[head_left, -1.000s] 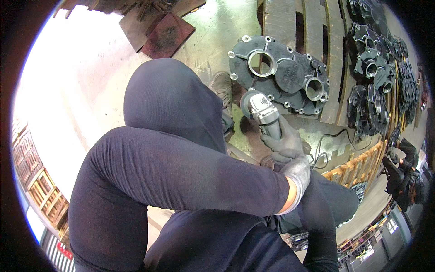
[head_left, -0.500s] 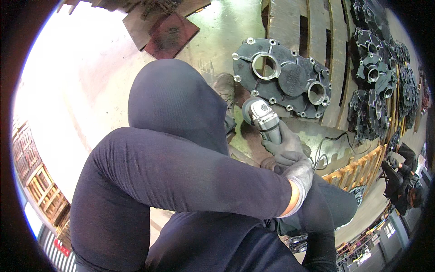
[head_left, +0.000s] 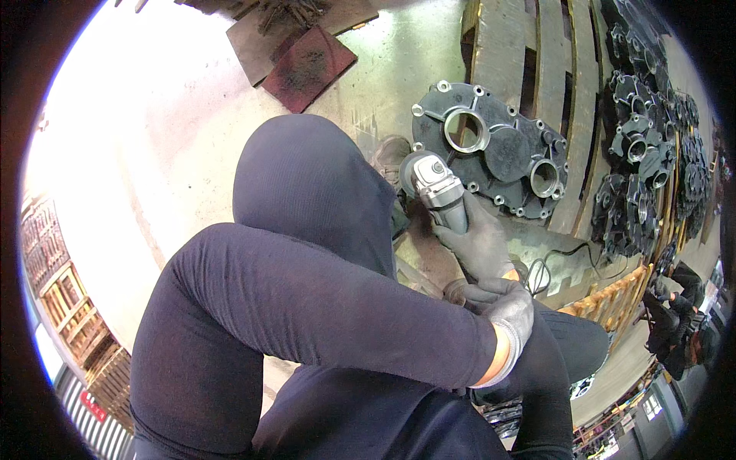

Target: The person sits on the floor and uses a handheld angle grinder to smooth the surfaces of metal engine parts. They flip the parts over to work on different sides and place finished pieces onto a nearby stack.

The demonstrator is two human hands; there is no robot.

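In my gloved right hand is a grey and silver angle grinder, fingers wrapped round its body. Its disc end points to the far left, beside the lower left edge of a dark gearbox housing with large round bores and small bolt bosses. Whether the disc touches the casting I cannot tell. My gloved left hand reaches across and is closed at the right wrist, on the end of the dark sleeve. A strip of bare wrist shows above its fingers.
The housing lies on a wooden pallet. More dark castings are stacked at the right. A black cable loops near the right hand. Reddish plates lie on the floor at the far left. Another person is at the right edge.
My right hand and the grinder have moved away from the left hand, baring the right wrist. The left fingers now sit lower on that arm. The whole view has shifted slightly.
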